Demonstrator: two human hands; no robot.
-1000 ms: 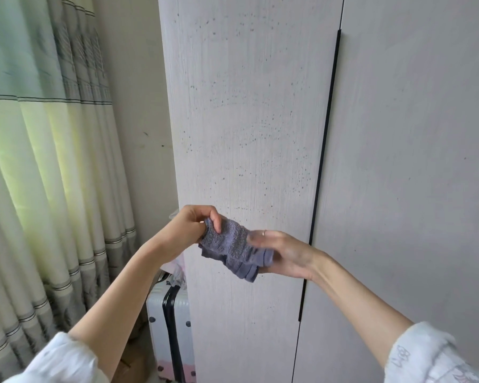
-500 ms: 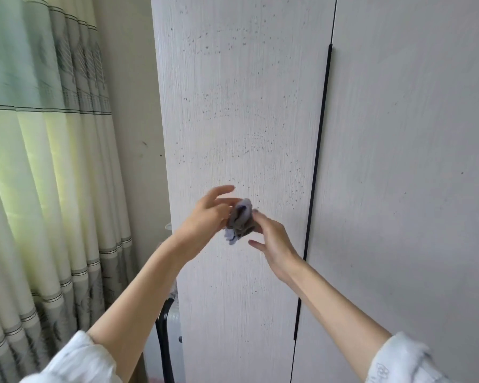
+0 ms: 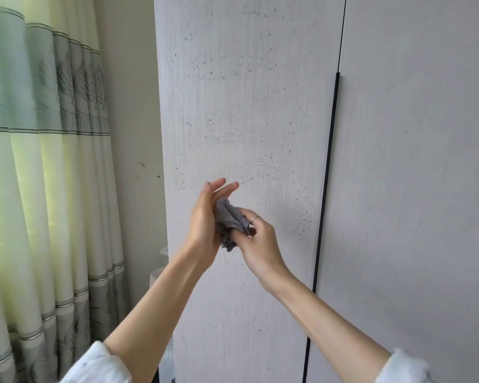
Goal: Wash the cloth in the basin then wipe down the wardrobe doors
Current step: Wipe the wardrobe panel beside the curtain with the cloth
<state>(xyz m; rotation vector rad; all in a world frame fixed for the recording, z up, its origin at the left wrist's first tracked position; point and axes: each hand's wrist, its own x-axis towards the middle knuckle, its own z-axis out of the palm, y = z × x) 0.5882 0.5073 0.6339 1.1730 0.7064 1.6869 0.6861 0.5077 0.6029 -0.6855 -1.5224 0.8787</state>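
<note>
While the white sleeves [image 3: 100,366] are cut off by the lower edge, both forearms are seen raised toward the wardrobe, and a small bunched grey-purple terry cloth [image 3: 228,221] is held between the two hands, in the air just in front of the left door. The left hand [image 3: 205,219] is laid against the cloth with its fingers straight and its grip released; the right hand [image 3: 256,239], a ring on one finger, is closed on the cloth's gathered edge in a pinching grip. Washing is judged finished, since no basin is in view, though wetness cannot be made out. Wiping is judged barely begun: the pale wood-grain left wardrobe door [image 3: 241,106] is still peppered with dark specks, and the right door [image 3: 415,161] appears untouched. Whether the cloth touches the door cannot be told.
</note>
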